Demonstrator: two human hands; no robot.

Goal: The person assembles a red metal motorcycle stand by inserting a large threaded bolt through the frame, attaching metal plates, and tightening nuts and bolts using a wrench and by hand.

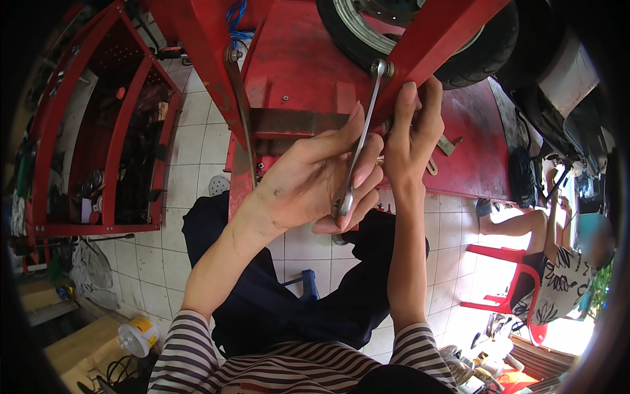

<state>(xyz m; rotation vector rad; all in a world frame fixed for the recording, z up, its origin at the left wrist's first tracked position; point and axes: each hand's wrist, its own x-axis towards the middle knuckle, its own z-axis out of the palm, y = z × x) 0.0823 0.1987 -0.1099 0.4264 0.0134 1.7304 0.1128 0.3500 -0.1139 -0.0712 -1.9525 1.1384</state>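
My left hand (308, 174) grips a long combination wrench (365, 125), its upper end on a bolt (388, 67) in the slanted red steel beam (420, 49). My right hand (412, 131) is against that beam just right of the wrench, fingers curled toward its back; what they hold is hidden. A second bolt (233, 55) sits on the left upright (207, 59). A brown crossbar (295, 121) runs behind my hands over a red platform (295, 46).
A wheel (348, 33) lies behind the beam. A red shelving cart (62, 164) stands left, a white bucket (138, 335) lower left, a small blue stool (305, 285) beneath me. At right another person (551, 289) sits on a red chair (485, 253). Loose parts (479, 354) lie lower right.
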